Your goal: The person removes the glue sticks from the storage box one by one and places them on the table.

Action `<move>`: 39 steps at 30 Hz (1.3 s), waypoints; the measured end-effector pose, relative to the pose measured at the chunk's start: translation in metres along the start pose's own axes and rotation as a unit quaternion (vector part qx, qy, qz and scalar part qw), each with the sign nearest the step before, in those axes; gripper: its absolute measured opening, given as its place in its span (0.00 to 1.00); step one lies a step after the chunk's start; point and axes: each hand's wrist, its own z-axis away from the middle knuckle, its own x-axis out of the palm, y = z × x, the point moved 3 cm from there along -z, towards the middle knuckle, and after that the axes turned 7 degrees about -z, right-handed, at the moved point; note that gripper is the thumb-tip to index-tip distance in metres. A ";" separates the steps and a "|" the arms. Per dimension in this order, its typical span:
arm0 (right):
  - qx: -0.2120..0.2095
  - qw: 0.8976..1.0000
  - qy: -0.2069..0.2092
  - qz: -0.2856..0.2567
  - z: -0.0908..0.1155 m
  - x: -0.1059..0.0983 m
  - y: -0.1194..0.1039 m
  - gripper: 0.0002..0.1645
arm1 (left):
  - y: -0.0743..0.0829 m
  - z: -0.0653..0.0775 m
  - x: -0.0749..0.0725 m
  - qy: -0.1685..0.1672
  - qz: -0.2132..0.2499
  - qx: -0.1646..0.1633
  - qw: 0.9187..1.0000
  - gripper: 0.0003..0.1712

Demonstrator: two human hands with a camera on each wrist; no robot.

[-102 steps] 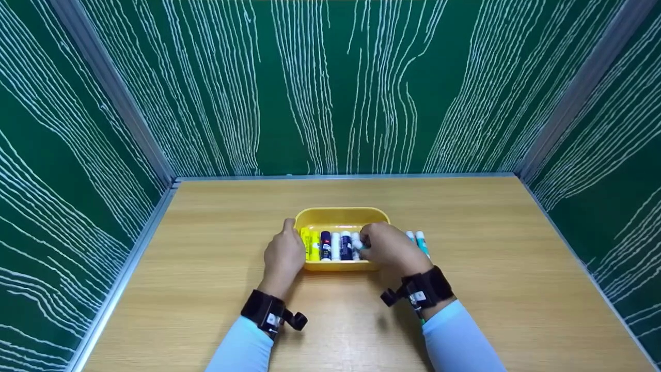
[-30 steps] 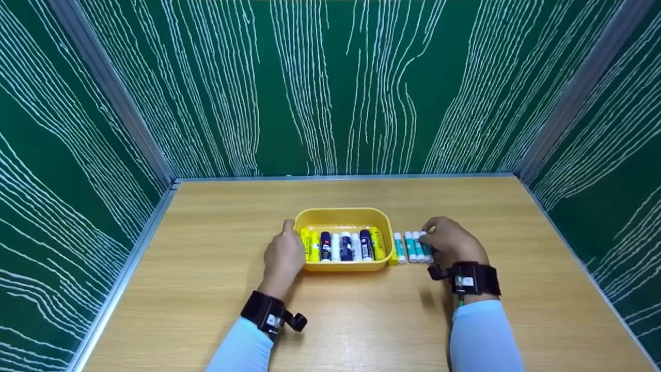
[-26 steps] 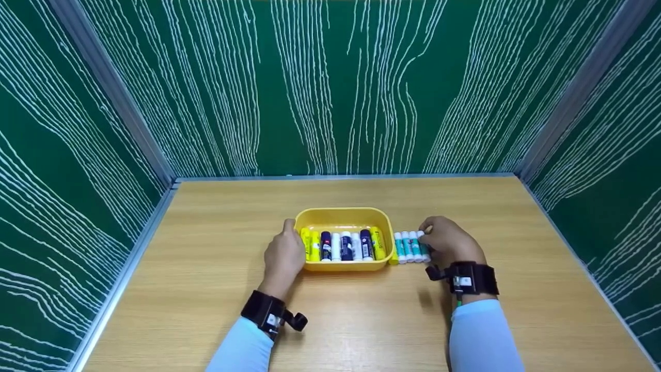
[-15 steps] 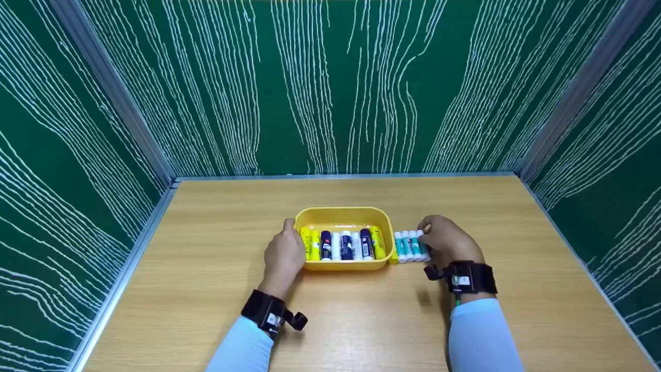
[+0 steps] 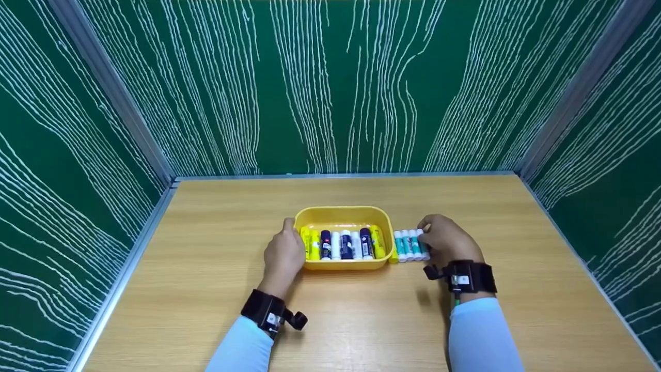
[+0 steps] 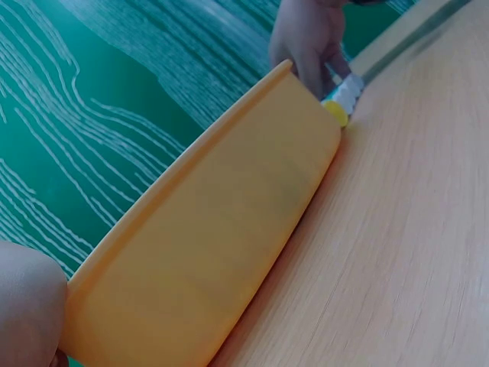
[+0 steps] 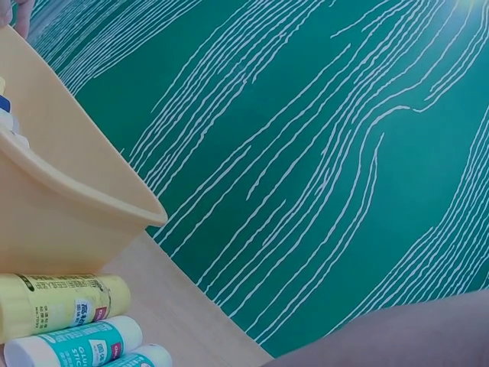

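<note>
My left hand (image 5: 285, 251) grips the left rim of a yellow plastic basket (image 5: 343, 265) in the head view. Inside the basket lies a row of glue sticks (image 5: 346, 245), yellow, white and dark blue. Against its right wall, on the table, a yellow glue stick (image 7: 65, 300) lies beside several teal-and-white glue sticks (image 5: 408, 246), packed side by side. My right hand (image 5: 450, 240) touches the right end of this outer row, its fingers reaching down at the outermost stick, which they partly cover. In the left wrist view the basket's outer side (image 6: 206, 222) hides its contents.
The light wooden table (image 5: 351, 315) is bordered by green panels (image 5: 454, 67) with white wavy lines, at the back and both sides. A metal strip (image 5: 341, 176) runs along the back edge. Each wrist wears a black camera strap (image 5: 472, 276).
My right hand has gone from over the basket to the sticks on its right. It has slid the teal sticks left, closing the gap in their row. My left hand stays put.
</note>
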 end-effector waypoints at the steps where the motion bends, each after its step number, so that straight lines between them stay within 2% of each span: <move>1: 0.001 1.000 0.000 0.000 0.000 0.000 0.000 0.21 | 0.000 0.000 0.000 0.001 0.000 0.001 1.000 0.27; 5: 0.006 1.000 0.000 -0.007 0.001 -0.001 0.000 0.22 | 0.000 0.000 0.001 0.003 0.002 0.002 1.000 0.27; 12: -0.032 0.998 0.009 0.053 0.002 -0.003 -0.002 0.29 | 0.000 0.000 0.001 0.006 0.000 0.000 1.000 0.27; 26: -0.035 0.998 0.025 0.036 -0.003 -0.003 0.000 0.35 | 0.000 -0.001 0.001 0.001 0.002 -0.004 1.000 0.27; 30: -0.053 0.995 0.034 0.078 -0.005 -0.006 -0.002 0.36 | 0.000 -0.001 0.000 -0.001 0.003 -0.006 1.000 0.28; 34: -0.064 0.992 0.045 0.102 -0.004 -0.008 -0.008 0.37 | 0.000 -0.001 0.000 -0.003 0.004 -0.006 1.000 0.28; 39: -0.085 0.988 0.065 0.113 0.010 -0.004 -0.027 0.37 | -0.001 0.000 0.000 -0.001 -0.001 -0.002 1.000 0.27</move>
